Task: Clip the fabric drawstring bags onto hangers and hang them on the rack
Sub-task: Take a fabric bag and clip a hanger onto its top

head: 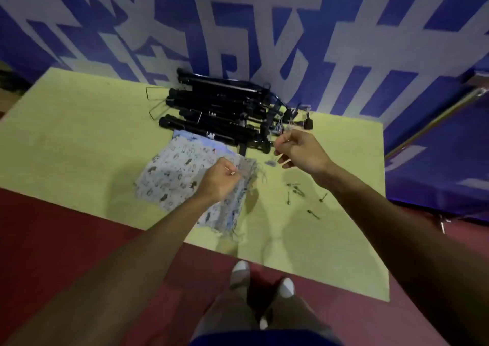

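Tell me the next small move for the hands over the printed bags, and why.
Probably bring the right hand back to the black hangers and draw one beside the fabric bags. The left hand already pinches the top bag's frayed edge, but no hanger is at that edge yet. What the right fingers pinch is unclear.

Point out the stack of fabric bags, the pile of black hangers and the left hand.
fabric bags [169,176], head view, printed face of the top bag
black hangers [217,102], head view, middle of the pile
left hand [219,180], head view, back of the hand
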